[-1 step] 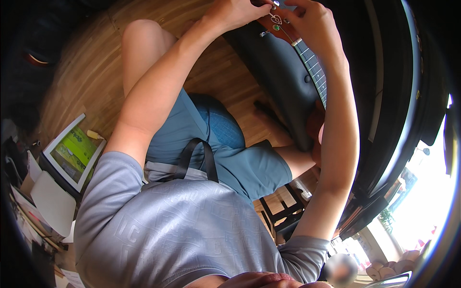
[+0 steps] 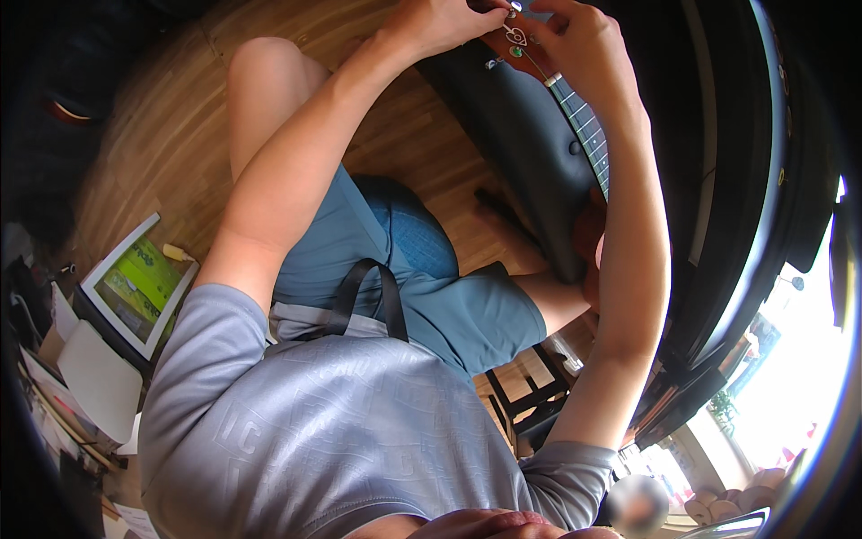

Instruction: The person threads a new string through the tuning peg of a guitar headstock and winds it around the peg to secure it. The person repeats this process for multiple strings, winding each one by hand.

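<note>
A ukulele lies along a black padded bench, its brown headstock [image 2: 505, 45] at the top of the view with shiny tuning pegs and a pale heart-shaped mark. From there the dark fretboard [image 2: 584, 124] runs down to a reddish-brown body, mostly hidden by my right forearm. My left hand [image 2: 442, 25] reaches in from the left, thumb and finger pinched together beside the topmost peg. Over the headstock's right side, my right hand [image 2: 588, 38] has its fingers curled and its thumb by another peg. Whatever is between the fingertips is too small to make out.
The black bench [image 2: 503, 135] has a buttoned cushion. Black furniture [image 2: 738, 135] curves along the right. On the left are a white-framed screen [image 2: 135, 286] and papers. Below the bench stands a black stool frame [image 2: 534, 393]. A blue denim seat [image 2: 417, 235] shows between my legs.
</note>
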Motion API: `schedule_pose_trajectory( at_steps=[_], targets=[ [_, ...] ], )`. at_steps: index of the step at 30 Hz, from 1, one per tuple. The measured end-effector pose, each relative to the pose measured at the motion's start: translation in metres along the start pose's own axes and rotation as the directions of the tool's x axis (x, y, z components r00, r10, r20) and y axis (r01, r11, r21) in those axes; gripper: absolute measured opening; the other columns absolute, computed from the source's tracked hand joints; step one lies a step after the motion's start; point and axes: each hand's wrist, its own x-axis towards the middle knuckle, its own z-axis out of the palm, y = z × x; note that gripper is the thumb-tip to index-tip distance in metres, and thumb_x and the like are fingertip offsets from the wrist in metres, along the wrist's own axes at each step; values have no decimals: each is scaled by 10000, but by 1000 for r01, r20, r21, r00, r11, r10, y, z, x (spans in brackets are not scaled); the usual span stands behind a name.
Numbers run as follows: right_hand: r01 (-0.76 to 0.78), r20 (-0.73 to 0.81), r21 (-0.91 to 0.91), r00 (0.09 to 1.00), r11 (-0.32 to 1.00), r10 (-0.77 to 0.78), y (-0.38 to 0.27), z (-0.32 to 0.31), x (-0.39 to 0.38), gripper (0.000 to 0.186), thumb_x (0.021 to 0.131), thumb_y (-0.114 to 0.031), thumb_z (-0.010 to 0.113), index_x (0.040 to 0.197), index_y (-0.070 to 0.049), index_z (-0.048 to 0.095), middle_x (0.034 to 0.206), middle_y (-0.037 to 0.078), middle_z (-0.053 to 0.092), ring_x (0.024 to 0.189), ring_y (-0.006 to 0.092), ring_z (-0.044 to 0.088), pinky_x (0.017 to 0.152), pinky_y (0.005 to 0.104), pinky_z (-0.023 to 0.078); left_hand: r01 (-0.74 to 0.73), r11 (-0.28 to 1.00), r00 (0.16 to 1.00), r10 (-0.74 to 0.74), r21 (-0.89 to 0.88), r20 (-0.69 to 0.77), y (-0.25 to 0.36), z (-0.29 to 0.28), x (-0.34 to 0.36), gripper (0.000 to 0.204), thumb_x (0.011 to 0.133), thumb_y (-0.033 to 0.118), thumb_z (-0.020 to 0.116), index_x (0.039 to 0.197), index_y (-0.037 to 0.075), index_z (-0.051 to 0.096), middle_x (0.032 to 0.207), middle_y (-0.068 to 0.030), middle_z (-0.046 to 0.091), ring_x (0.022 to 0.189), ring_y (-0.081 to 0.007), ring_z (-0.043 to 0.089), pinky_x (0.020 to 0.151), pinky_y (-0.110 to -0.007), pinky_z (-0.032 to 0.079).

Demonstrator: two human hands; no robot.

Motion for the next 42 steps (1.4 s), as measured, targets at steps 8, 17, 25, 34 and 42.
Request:
schedule_pose_trajectory(
  at_steps=[8, 17, 25, 34, 42],
  targets=[
    [60, -64, -17, 996, 998, -61, -8, 2, -4, 196, 843, -172, 769, 899, 14, 745, 791, 227, 717, 753, 389, 735, 681, 432, 573, 15, 990, 997, -5, 141, -75, 10, 4, -3, 236, 866, 133, 781, 1061, 12, 728, 965, -153, 774, 887, -237, 762, 782, -358, 590],
    [-5, -38, 6, 999, 1000, 5, -21, -6, -5, 144, 816, -126, 771, 871, 3, 735, 783, 231, 715, 771, 395, 736, 701, 436, 582, -125, 957, 979, 162, 261, -124, 20, 10, -7, 132, 837, 117, 756, 941, 40, 733, 817, -137, 735, 805, -308, 712, 764, -402, 561],
    [13, -30, -32, 999, 999, -14, -24, -9, 1, 132, 799, -90, 716, 884, 6, 750, 801, 243, 714, 787, 396, 738, 721, 431, 591, -257, 894, 943, 316, 367, -108, 14, 15, -6, 114, 808, 135, 745, 871, 41, 763, 827, -137, 735, 860, -333, 684, 818, -447, 540],
    [-36, -1, -64, 999, 997, 36, -33, -16, 16, 174, 829, -165, 747, 890, -7, 783, 807, 243, 721, 783, 374, 749, 711, 423, 591, -119, 969, 982, 147, 215, -120, 3, 8, -1, 171, 870, 127, 729, 980, 9, 785, 889, -148, 770, 810, -278, 733, 776, -405, 579],
    [-152, 36, 44, 988, 987, 150, -25, -18, 17, 227, 827, -195, 768, 925, 10, 781, 786, 219, 736, 729, 296, 760, 690, 382, 586, 95, 990, 991, -103, 101, 81, 9, -7, 10, 200, 936, 174, 711, 1054, 29, 782, 958, -146, 785, 837, -210, 754, 792, -345, 589]
  ],
)
